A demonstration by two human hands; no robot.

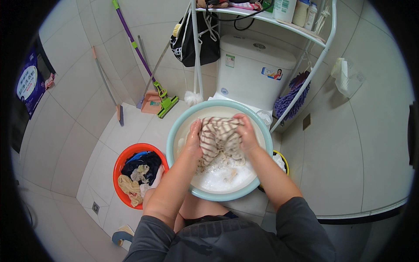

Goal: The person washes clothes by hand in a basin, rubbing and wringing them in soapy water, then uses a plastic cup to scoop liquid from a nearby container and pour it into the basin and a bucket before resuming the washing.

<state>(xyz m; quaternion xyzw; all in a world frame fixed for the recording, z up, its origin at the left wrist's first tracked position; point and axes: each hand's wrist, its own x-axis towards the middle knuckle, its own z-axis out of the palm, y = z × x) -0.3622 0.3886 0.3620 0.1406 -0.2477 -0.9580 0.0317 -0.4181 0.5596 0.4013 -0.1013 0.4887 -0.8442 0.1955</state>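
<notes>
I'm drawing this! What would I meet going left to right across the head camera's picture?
Purple packet, red basin, left hand, striped cloth, right hand, shaggy purple bundle, white wall holder.

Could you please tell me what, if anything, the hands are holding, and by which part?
A striped cloth, bunched over the sudsy basin: the left hand holds its left side, the right hand its upper right side.

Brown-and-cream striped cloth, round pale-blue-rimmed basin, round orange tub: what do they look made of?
Striped cloth: soft fabric, matte, fibre unclear; bunches into loose folds.
Pale-blue-rimmed basin: probably plastic, smooth satin finish; thick, evenly coloured rim.
Orange tub: likely plastic, smooth finish; uniformly coloured rim, no seams visible.
</notes>
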